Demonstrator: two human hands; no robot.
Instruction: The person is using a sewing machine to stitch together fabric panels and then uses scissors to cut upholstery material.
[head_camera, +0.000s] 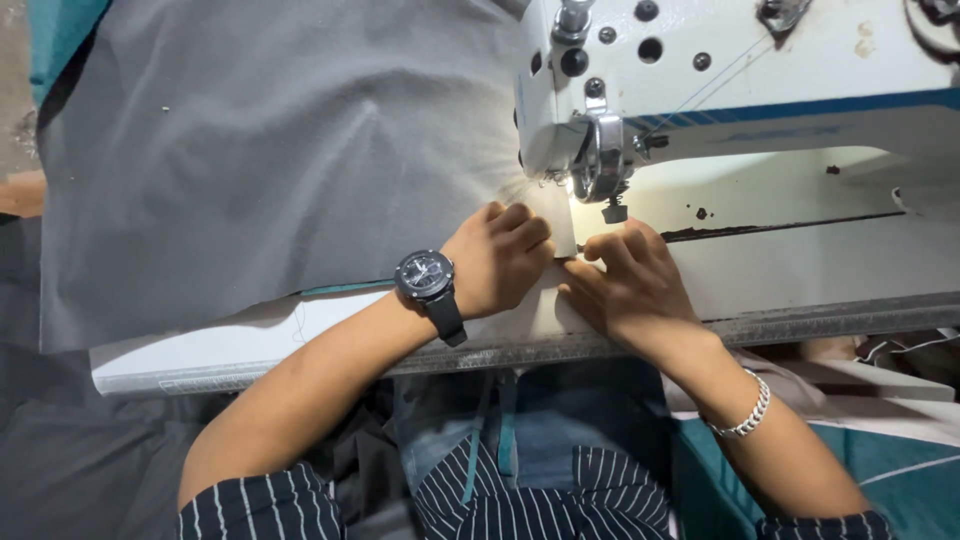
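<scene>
1. Pressing down just in front of the needle, the left hand (497, 262) lies knuckles-up on the pale fabric piece (556, 232), its fingers curled and bunched together at the cloth's edge; whether they pinch the cloth or only pin it flat cannot be told from this angle
2. The right hand (628, 285) rests just beside it, fingers spread a little and laid flat, fingertips nearly touching those of the left, which looks like a way to keep the cloth taut and square from both sides
3. That pale piece sits on the white machine bed (800, 262), its far end just beside the presser foot (613, 210), under the bright glow of the machine's lamp
4. The white sewing machine head (700, 80) with its blue stripe hangs over the bed, to the right of and above both hands
5. A large grey cloth (250, 170) spreads over the table to the left, pushed well aside so that it appears to stay out of the needle's path
6. A black wristwatch (427, 276) sits on the left wrist and a silver chain bracelet (748, 415) on the right
7. Striped sleeves (260, 508) and a teal cloth (850, 470) show near the lower edge, close to the person's lap
</scene>
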